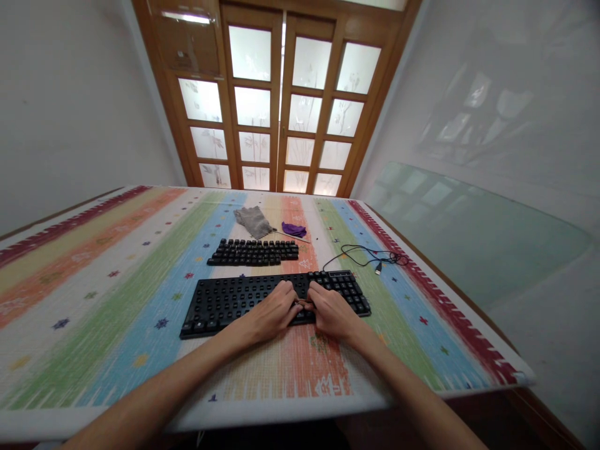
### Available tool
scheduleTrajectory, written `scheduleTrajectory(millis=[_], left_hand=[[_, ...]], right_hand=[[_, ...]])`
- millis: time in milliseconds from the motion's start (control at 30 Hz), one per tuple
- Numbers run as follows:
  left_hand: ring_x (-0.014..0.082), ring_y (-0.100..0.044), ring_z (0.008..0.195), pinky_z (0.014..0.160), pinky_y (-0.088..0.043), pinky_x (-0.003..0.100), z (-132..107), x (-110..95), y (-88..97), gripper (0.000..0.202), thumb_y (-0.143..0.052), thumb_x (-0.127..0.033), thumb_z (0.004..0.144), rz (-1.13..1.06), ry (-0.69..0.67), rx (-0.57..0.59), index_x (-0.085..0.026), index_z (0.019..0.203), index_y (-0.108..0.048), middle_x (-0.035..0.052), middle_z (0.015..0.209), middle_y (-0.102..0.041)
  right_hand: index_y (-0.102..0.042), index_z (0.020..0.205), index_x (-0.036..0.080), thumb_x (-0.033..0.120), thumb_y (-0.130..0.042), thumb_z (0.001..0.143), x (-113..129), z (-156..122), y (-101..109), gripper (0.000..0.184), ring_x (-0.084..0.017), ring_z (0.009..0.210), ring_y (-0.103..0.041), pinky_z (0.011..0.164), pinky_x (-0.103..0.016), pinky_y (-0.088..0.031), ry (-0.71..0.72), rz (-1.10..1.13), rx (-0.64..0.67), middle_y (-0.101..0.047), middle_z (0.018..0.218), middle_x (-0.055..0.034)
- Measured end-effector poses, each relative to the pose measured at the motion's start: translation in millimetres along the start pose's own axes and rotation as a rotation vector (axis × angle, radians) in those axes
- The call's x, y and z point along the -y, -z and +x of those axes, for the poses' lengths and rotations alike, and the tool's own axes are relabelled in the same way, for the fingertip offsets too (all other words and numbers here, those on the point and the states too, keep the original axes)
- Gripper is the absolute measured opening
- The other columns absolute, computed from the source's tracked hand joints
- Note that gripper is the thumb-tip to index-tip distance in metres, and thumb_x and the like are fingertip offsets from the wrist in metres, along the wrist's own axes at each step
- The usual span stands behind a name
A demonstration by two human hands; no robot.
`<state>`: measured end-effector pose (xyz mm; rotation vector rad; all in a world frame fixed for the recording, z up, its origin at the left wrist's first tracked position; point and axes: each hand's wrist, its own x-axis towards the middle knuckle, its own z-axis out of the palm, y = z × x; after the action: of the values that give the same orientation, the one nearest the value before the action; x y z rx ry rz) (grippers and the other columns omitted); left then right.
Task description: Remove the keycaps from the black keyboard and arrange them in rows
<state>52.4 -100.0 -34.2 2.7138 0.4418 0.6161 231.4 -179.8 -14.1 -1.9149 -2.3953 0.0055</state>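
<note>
A black keyboard (225, 304) lies before me, bare key stems showing over its left and middle part. Keycaps still sit on its number pad and at its lower left corner. My left hand (276, 309) and my right hand (330, 310) meet above the right-middle part of the keyboard, fingers closed and pinched close together. Between the fingertips shows a small brownish bit that is too small to name. Just behind the keyboard, loose black keycaps (253, 252) are laid out in rows.
Farther back lie a grey cloth (254, 222), a purple cloth (294, 229) and a thin rod (291, 236). The keyboard's cable (359, 249) loops to the right, ending in a USB plug (378, 268). A striped tablecloth (131, 300) covers the table; walls flank it.
</note>
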Motion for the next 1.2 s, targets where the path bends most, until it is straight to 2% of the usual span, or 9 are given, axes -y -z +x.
scheduleTrajectory(millis=[333,733,833,1033,1200], left_hand=[[0.0223,-0.05,0.092,0.084,-0.047,0.039,0.2,0.8,-1.0,0.019,-0.042,-0.025,0.099,0.008,-0.02,-0.002,-0.016,0.089,-0.055,0.0082,0.094,-0.054],[0.0215,-0.051,0.094,0.086,-0.048,0.038,-0.6,-0.3,-0.3,0.019,-0.041,-0.025,0.099,-0.033,-0.001,-0.043,-0.016,0.091,-0.057,0.0084,0.096,-0.055],[0.021,-0.051,0.095,0.088,-0.048,0.038,-2.8,-1.5,2.3,0.019,-0.042,-0.027,0.1,-0.038,0.008,-0.071,-0.017,0.093,-0.057,0.0081,0.097,-0.055],[0.0208,-0.053,0.096,0.089,-0.048,0.038,-5.7,-2.5,13.8,0.02,-0.042,-0.03,0.1,-0.065,0.055,-0.174,-0.018,0.095,-0.057,0.007,0.096,-0.056],[0.0209,-0.055,0.095,0.088,-0.048,0.038,-2.3,0.1,20.9,0.019,-0.043,-0.03,0.099,-0.092,0.085,-0.221,-0.018,0.097,-0.058,0.0073,0.096,-0.057]], right_hand=[[-0.057,0.088,0.013,0.007,-0.046,0.088,0.4,-0.4,-4.3,0.013,-0.017,0.072,-0.057,0.058,-0.03,-0.034,-0.022,-0.005,-0.038,-0.058,0.096,-0.0097],[-0.058,0.091,0.013,0.01,-0.045,0.091,2.5,-1.5,-5.4,0.013,-0.018,0.075,-0.057,0.059,-0.029,-0.036,-0.043,0.006,-0.066,-0.058,0.099,-0.0097],[-0.058,0.091,0.013,0.012,-0.046,0.093,2.2,-4.6,-3.7,0.013,-0.017,0.078,-0.058,0.062,-0.028,-0.038,-0.026,0.04,-0.098,-0.057,0.099,-0.0093],[-0.06,0.104,0.015,0.031,-0.047,0.099,-0.9,-7.7,3.6,0.022,-0.016,0.077,-0.06,0.065,-0.027,-0.042,0.016,0.142,-0.223,-0.058,0.102,-0.0086],[-0.061,0.111,0.017,0.03,-0.05,0.098,-5.3,5.8,7.9,0.021,-0.016,0.086,-0.062,0.073,-0.025,-0.044,0.055,0.211,-0.276,-0.062,0.104,-0.0082]])
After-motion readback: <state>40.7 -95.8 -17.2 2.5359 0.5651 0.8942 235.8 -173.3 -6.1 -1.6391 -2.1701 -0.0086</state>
